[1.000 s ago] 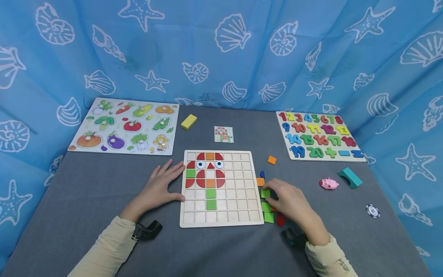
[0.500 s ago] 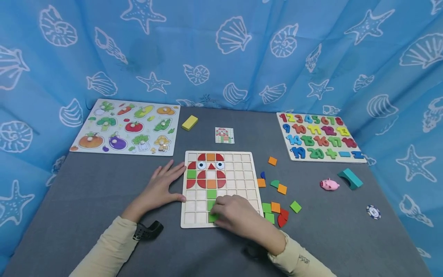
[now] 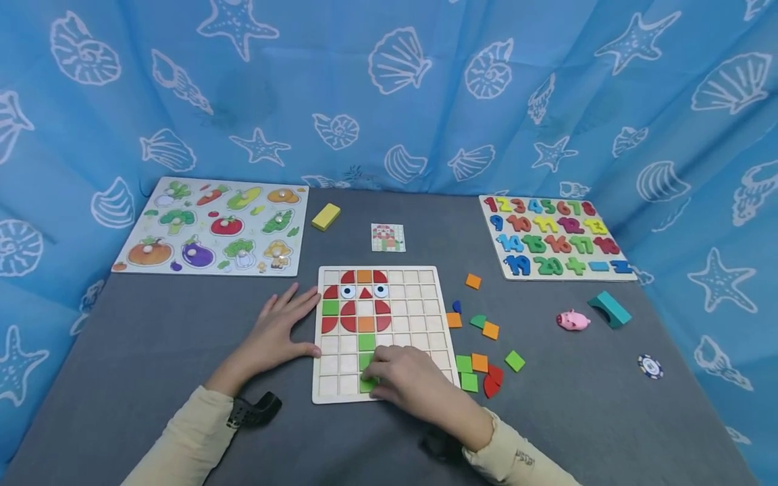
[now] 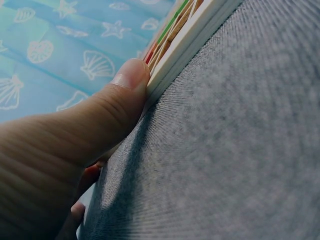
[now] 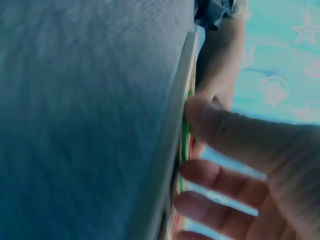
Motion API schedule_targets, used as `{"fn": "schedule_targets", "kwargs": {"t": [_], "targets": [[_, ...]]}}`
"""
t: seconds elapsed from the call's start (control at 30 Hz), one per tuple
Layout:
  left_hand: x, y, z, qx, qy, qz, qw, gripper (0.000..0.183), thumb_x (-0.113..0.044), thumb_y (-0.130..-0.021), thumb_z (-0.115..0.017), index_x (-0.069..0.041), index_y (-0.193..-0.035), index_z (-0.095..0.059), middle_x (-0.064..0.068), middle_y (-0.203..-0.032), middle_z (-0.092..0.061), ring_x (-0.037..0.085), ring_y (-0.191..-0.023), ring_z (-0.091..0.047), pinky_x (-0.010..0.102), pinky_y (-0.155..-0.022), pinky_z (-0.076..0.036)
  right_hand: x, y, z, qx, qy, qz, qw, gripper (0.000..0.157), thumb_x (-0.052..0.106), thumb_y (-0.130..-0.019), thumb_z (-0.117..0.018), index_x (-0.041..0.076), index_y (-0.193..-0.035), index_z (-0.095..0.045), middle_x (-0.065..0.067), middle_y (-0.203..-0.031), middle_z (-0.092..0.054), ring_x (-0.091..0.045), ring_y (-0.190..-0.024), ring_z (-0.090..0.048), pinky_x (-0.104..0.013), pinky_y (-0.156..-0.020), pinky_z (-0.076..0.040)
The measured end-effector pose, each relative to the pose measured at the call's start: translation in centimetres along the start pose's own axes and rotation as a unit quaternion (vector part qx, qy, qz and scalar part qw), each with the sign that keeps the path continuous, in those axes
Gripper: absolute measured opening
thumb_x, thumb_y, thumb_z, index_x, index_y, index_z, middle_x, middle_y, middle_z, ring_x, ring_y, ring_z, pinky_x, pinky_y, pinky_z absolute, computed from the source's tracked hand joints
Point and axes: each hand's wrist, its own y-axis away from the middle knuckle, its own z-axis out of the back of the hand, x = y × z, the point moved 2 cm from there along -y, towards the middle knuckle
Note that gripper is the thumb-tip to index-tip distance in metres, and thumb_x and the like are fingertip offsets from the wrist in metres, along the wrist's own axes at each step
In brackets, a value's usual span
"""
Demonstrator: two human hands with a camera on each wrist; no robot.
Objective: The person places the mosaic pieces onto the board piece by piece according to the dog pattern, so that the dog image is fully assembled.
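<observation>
A wooden grid board (image 3: 415, 325) lies flat on the grey cloth, with red, orange and green tiles set in its squares and two round eye tiles. My left hand (image 3: 273, 337) rests beside its left edge with fingers spread. In the left wrist view, the thumb (image 4: 131, 75) touches the board's side. Over the board's bottom row, my right hand (image 3: 416, 383) pinches a green square tile (image 3: 367, 385), lying in the column below other green squares. Seen from the right wrist, thumb and curled fingers (image 5: 200, 171) meet the green tile low at the board's edge.
Loose green (image 3: 469, 382), orange (image 3: 479, 362) and red (image 3: 491, 387) tiles lie right of the board. Behind it are a picture card (image 3: 387, 237), a yellow block (image 3: 326, 217), a vegetable puzzle (image 3: 249, 229) and a number puzzle (image 3: 550, 236). A pink pig (image 3: 573, 320) sits farther right.
My right hand has moved left from the loose tiles to the board's bottom row, bringing a green square. One green square now lies apart on the right. The left hand stays put.
</observation>
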Motion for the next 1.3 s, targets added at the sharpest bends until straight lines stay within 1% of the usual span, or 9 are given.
{"fn": "schedule_targets", "kwargs": {"t": [0.17, 0.37, 0.47, 0.57, 0.73, 0.93, 1.07, 1.17, 1.3], "targets": [[0.0, 0.2, 0.2, 0.002, 0.005, 0.008, 1.0000, 0.100, -0.060, -0.060, -0.068, -0.019, -0.141, -0.027, 0.000, -0.147, -0.022, 0.031, -0.136, -0.005, 0.055, -0.103, -0.001, -1.7, 0.3, 1.4, 0.012, 0.005, -0.016, 1.000, 0.026, 0.031, -0.075, -0.070, 0.023, -0.100, -0.069, 0.009, -0.087, -0.059, -0.003, -0.074, -0.053, -0.019, -0.065, -0.044], [-0.1, 0.3, 0.3, 0.002, 0.004, 0.008, 1.0000, 0.099, -0.059, -0.060, -0.068, -0.019, -0.141, -0.027, -0.001, -0.147, -0.022, 0.030, -0.136, -0.005, 0.055, -0.104, -0.001, -7.5, 1.9, 4.0, -0.050, 0.045, -0.155, 0.986, 0.027, 0.018, -0.073, -0.073, 0.015, -0.099, -0.068, 0.002, -0.092, -0.062, -0.010, -0.075, -0.056, -0.028, -0.063, -0.047], [-0.1, 0.3, 0.3, -0.001, 0.000, 0.006, 1.0000, 0.099, -0.060, -0.060, -0.068, -0.018, -0.141, -0.028, -0.001, -0.147, -0.022, 0.030, -0.136, -0.006, 0.055, -0.104, -0.002, -9.8, 2.6, 4.2, -0.048, 0.049, -0.213, 0.975, 0.025, 0.016, -0.073, -0.073, 0.016, -0.098, -0.068, 0.002, -0.091, -0.060, -0.011, -0.073, -0.054, -0.030, -0.062, -0.046], [0.0, 0.3, 0.4, -0.004, 0.000, 0.005, 1.0000, 0.099, -0.060, -0.060, -0.068, -0.018, -0.141, -0.028, 0.000, -0.147, -0.022, 0.031, -0.136, -0.006, 0.055, -0.104, -0.002, -11.0, 2.9, 3.9, -0.039, 0.036, -0.237, 0.970, 0.024, 0.017, -0.074, -0.072, 0.017, -0.098, -0.068, 0.002, -0.092, -0.060, -0.012, -0.076, -0.055, -0.032, -0.065, -0.048], [0.1, 0.4, 0.3, -0.003, -0.001, 0.006, 1.0000, 0.100, -0.062, -0.060, -0.067, -0.018, -0.141, -0.028, 0.000, -0.147, -0.022, 0.030, -0.136, -0.005, 0.055, -0.104, -0.002, -11.4, 3.0, 3.9, -0.025, 0.034, -0.252, 0.967, 0.026, 0.012, -0.075, -0.071, 0.016, -0.100, -0.066, 0.001, -0.097, -0.061, -0.015, -0.084, -0.057, -0.037, -0.071, -0.049], [0.1, 0.3, 0.4, -0.003, 0.001, 0.004, 1.0000, 0.099, -0.062, -0.061, -0.066, -0.018, -0.141, -0.029, -0.001, -0.147, -0.022, 0.030, -0.136, -0.005, 0.055, -0.103, -0.001, -11.4, 3.1, 4.1, 0.012, 0.046, -0.266, 0.963, 0.028, 0.015, -0.072, -0.073, 0.013, -0.099, -0.065, -0.001, -0.094, -0.057, -0.015, -0.076, -0.054, -0.034, -0.064, -0.048], [0.1, 0.3, 0.4, -0.002, 0.001, 0.002, 1.0000, 0.098, -0.061, -0.061, -0.067, -0.018, -0.140, -0.029, -0.002, -0.147, -0.022, 0.029, -0.136, -0.005, 0.055, -0.104, -0.001, -11.2, 3.2, 4.4, -0.017, 0.057, -0.261, 0.964, 0.024, 0.018, -0.073, -0.073, 0.013, -0.096, -0.065, 0.000, -0.091, -0.059, -0.014, -0.073, -0.054, -0.034, -0.063, -0.048], [0.0, 0.2, 0.5, -0.005, 0.001, -0.002, 1.0000, 0.097, -0.060, -0.062, -0.067, -0.017, -0.140, -0.029, -0.001, -0.147, -0.023, 0.029, -0.136, -0.006, 0.054, -0.104, -0.001, -10.1, 2.8, 4.8, -0.051, 0.058, -0.228, 0.971, 0.026, 0.022, -0.073, -0.073, 0.013, -0.096, -0.066, 0.001, -0.090, -0.060, -0.013, -0.075, -0.055, -0.033, -0.064, -0.048], [-0.1, 0.1, 0.4, -0.008, 0.004, -0.012, 0.9999, 0.097, -0.058, -0.062, -0.068, -0.017, -0.140, -0.030, 0.000, -0.146, -0.024, 0.030, -0.136, -0.007, 0.054, -0.104, -0.002, -7.3, 1.2, 4.6, -0.070, 0.045, -0.147, 0.986, 0.025, 0.024, -0.073, -0.072, 0.015, -0.096, -0.067, 0.005, -0.088, -0.061, -0.011, -0.075, -0.057, -0.027, -0.064, -0.048]]}}
